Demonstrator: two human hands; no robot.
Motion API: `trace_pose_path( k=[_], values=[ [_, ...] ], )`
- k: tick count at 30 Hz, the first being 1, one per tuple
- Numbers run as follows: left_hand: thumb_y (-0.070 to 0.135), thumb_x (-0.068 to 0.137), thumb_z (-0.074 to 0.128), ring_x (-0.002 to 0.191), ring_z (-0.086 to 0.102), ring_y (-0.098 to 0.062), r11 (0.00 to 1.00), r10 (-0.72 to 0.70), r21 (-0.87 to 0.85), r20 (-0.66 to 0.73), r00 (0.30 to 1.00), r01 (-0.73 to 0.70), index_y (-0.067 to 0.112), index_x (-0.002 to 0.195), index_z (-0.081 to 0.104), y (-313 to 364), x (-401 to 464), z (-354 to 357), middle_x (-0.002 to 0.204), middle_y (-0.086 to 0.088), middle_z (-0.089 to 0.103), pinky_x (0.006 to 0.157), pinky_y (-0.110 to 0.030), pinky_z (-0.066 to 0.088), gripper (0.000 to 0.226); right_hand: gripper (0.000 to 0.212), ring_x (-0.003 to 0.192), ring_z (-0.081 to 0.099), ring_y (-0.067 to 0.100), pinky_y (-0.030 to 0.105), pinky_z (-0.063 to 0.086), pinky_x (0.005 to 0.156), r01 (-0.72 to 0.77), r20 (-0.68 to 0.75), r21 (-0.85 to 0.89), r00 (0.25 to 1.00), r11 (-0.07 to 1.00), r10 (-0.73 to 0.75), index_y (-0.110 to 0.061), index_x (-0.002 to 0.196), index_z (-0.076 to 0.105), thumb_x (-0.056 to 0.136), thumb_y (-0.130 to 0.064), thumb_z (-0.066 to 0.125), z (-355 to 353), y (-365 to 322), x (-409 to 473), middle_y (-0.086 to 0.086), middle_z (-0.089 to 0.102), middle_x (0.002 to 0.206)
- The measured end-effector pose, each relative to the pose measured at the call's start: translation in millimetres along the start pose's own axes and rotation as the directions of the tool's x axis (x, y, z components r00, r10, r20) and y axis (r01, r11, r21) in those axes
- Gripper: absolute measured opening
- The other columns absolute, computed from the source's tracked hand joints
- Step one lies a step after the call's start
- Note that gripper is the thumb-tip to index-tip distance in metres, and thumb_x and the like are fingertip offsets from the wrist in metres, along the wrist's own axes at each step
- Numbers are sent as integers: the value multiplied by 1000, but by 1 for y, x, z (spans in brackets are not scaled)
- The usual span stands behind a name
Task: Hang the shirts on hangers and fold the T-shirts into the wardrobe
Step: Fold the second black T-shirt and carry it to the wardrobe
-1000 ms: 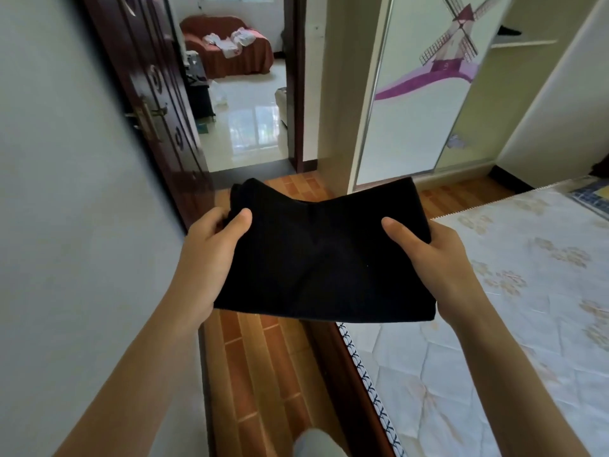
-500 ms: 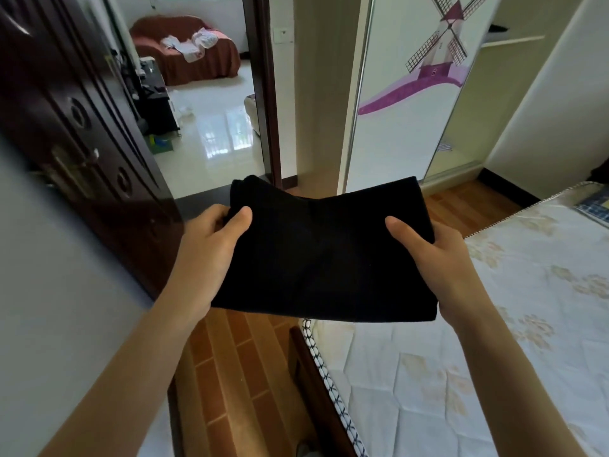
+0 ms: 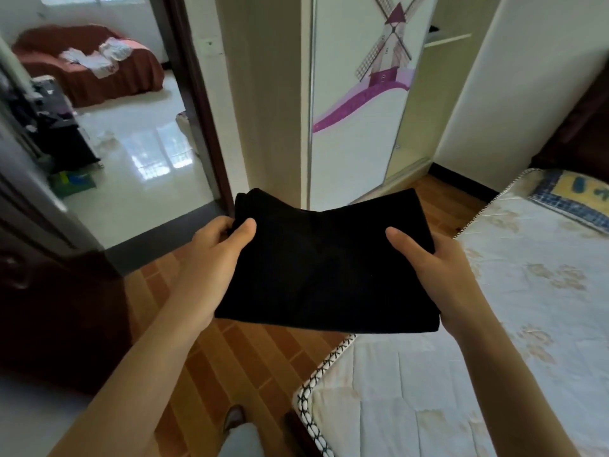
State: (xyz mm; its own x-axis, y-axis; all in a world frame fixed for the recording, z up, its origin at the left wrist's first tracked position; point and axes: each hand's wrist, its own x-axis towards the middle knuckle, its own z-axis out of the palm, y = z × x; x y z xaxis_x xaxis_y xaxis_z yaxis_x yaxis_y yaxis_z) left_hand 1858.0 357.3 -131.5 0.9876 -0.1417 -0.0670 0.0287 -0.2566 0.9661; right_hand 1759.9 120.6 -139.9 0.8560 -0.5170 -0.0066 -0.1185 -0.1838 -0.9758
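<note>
From the head camera, a folded black T-shirt is held out flat in front of the person, in the air above the wooden floor and the near corner of the bed. The left hand grasps the T-shirt's left edge, its thumb lying on top of the cloth and its fingers curled under. The right hand grasps the right edge the same way, thumb on top and fingers hidden beneath. Both forearms reach in from the bottom of the view.

Beyond the T-shirt stands the wardrobe, well apart from the hands. Its sliding door bears a windmill picture with a purple band. To the right of that door the wardrobe is open, and a pale shelf shows inside near the top.

The bed lies on the right, covered by a pale quilted mattress with faint floral marks and a black-and-white woven trim along its edge. A blue and yellow pillow sits at its far end.

On the left a dark wooden door stands open. Through the doorway a shiny tiled floor leads to a sofa under a reddish-brown cover, with some white clothes lying on it. A shoe shows on the wooden floor at the bottom edge.
</note>
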Motion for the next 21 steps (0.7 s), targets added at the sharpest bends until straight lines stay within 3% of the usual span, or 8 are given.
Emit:
trace_pose_path(
  k=[3,7,11,13,17,21],
  values=[
    [40,96,54,98,63,-17,999,45,19,79,996,-47,20,99,64,4,68,-4,100,2,67,81,-36,52,22,18,76,72,15,42,62,72,-4,-98,11,995,1000,5,-20,86,69,91,-37,65,27,-5,39,-3,72,78],
    [40,96,55,98,65,-19,994,86,53,182,979,-97,17,100,65,17,153,-18,101,-1,68,89,-44,53,25,22,76,73,18,48,61,76,-12,-216,55,976,998,24,-15,87,70,90,-36,66,69,-15,85,1,73,80],
    [37,97,54,92,65,-21,984,133,79,287,949,-162,15,89,62,30,219,-18,91,-2,66,70,-29,47,25,25,75,73,20,52,60,77,-28,-310,73,949,997,49,-12,87,69,91,-36,67,98,-18,119,6,73,82],
    [37,97,55,87,65,-21,982,133,83,329,935,-169,16,83,60,33,244,-12,85,-1,64,66,-27,45,26,28,75,73,22,48,60,74,-47,-362,77,929,996,72,-9,86,68,90,-36,67,104,-16,131,8,73,81],
    [37,96,56,87,67,-18,985,114,67,433,894,-158,17,90,63,33,282,11,90,0,68,69,-30,50,22,22,70,72,17,24,56,56,-72,-437,93,893,993,106,-14,82,69,91,-34,66,105,-11,150,0,73,74],
    [38,96,56,91,68,-21,988,86,66,510,856,-139,12,96,64,33,317,41,96,-4,70,81,-41,55,26,20,70,72,14,26,58,59,-124,-504,68,852,990,141,-16,85,69,91,-35,66,98,-5,174,-1,74,77]
  ],
)
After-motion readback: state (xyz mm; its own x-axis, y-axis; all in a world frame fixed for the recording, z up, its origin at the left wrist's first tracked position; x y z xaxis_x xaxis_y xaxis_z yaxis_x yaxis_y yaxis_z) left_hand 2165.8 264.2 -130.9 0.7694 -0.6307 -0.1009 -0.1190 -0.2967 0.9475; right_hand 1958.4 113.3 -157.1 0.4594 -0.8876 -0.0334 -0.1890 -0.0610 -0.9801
